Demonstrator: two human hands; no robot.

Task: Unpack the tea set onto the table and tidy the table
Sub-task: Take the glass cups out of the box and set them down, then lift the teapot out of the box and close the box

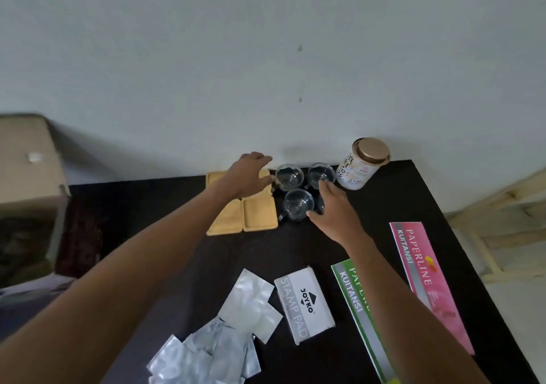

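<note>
Three clear glass cups with dark handles stand at the back of the black table (310,247): one at back left (289,176), one at back right (321,173), one in front (297,205). Part of a fourth cup (319,204) shows under my right hand (335,212), which lies over it, thumb by the front cup; its grip is hidden. My left hand (248,176) hovers, fingers apart, over several wooden coasters (258,216), with the fingertips next to the back-left cup. A white tea tin (362,166) with a gold lid stands to the right, by the wall.
Near me lie silver foil sachets (236,327), a grey stamp pad box (304,304), a green receipt book (356,304) and a pink one (425,277). A cardboard box (26,162) stands off the table's left; a wooden frame (502,203) to the right.
</note>
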